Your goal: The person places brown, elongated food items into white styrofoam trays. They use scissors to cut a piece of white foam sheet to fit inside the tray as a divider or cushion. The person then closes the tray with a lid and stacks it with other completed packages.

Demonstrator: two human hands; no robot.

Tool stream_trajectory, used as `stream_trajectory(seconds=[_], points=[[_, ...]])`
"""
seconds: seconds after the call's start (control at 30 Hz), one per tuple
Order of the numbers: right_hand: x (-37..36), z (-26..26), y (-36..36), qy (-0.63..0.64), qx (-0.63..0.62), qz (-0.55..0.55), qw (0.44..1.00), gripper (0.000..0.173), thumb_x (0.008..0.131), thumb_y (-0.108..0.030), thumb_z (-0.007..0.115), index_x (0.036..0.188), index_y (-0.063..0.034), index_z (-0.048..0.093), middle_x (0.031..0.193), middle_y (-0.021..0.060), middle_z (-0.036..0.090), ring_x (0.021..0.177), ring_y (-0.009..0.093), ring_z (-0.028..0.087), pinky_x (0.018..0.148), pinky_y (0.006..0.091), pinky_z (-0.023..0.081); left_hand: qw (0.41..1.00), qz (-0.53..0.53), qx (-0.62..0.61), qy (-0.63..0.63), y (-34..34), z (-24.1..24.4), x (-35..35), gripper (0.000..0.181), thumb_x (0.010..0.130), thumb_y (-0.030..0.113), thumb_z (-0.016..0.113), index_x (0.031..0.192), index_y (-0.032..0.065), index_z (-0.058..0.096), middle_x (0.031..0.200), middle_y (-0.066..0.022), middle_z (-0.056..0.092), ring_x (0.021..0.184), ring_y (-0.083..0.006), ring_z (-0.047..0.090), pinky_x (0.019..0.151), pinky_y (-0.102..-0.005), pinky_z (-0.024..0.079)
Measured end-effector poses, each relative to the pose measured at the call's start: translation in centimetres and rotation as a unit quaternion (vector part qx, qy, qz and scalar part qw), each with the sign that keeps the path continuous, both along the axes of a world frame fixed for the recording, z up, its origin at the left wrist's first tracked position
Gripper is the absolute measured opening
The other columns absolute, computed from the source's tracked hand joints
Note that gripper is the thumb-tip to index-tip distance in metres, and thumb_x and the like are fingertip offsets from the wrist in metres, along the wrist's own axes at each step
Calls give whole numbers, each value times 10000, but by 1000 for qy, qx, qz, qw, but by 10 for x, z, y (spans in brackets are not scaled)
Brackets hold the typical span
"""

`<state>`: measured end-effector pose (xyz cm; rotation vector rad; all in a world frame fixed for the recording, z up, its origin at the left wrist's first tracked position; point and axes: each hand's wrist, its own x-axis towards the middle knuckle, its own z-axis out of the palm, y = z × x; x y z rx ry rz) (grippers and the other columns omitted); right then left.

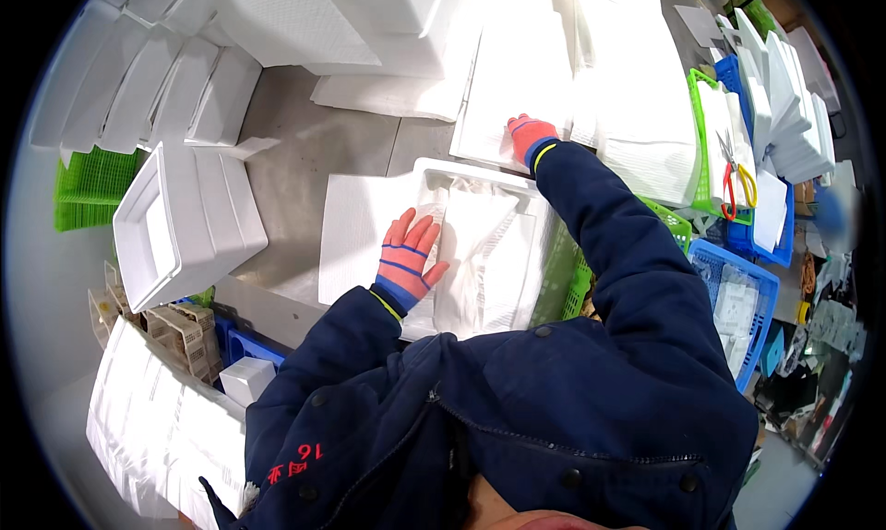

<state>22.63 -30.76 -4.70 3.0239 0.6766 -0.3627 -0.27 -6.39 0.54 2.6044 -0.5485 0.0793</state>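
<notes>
A white foam box (pixel 543 253) lies open in front of me, lined with white sheets and a crumpled white liner (pixel 471 246). My left hand (pixel 408 256), in a pink glove with blue bands, lies spread over the box's left side, touching the liner; a flat white sheet (pixel 353 232) sticks out to its left. Beyond the box, my right hand (pixel 531 139), gloved alike, rests at the near end of a stack of white sheets (pixel 519 80). Its fingers are bent, and whether they pinch a sheet is unclear.
Nested white foam boxes (pixel 208 218) lie on the metal table (pixel 297 149) at left, with more foam boxes (pixel 228 100) behind. At right are scissors (pixel 734 173) with red and yellow handles on a green basket, a blue basket (pixel 761 322) of packets, and upright foam lids (pixel 789 107).
</notes>
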Motion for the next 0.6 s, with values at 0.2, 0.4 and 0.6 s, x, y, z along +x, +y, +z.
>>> stream_trajectory(seconds=[0.2,0.4,0.6], points=[[24,-1,-23,34,131,-91,987,213,779,-210,548,922,-57,588,911,162,637,854,327,611,752,382,482,1000,-7,-5,1,-2,-3,1,570,749,324,637,1227,57,477,1292,-137,454,1286,-373,290,1036,-520,231],[44,110,-52,364,415,-134,823,263,692,-142,582,929,-42,638,628,42,538,505,113,464,470,263,361,991,21,-125,-45,1,23,22,787,654,239,740,1328,67,372,1369,-184,345,1273,-386,304,1027,-472,279],[-55,196,-29,357,313,44,879,321,679,-155,580,968,-26,631,701,66,584,644,157,530,618,290,429,956,-118,-141,-227,-34,131,117,865,575,190,784,1334,97,378,1370,-200,335,1241,-402,333,988,-463,323]])
